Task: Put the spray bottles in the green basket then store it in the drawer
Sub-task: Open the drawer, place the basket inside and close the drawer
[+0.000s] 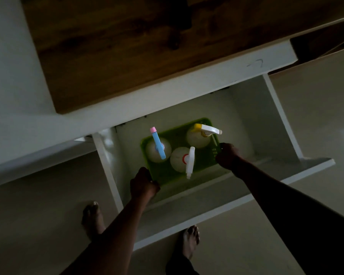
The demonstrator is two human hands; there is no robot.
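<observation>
The green basket (173,133) sits inside the open white drawer (216,197), seen from above in dim light. Three spray bottles stand upright in it: one with a blue and pink trigger (158,143) at the left, one with a white trigger and red collar (184,159) in the middle front, one with a yellow and white trigger (204,133) at the back right. My left hand (143,183) grips the basket's near left corner. My right hand (227,155) grips its right rim.
A wooden countertop (117,46) with a white edge overhangs the drawer's back. White cabinet fronts lie left and right of the drawer. My bare feet (92,217) stand on the pale floor under the drawer's front panel.
</observation>
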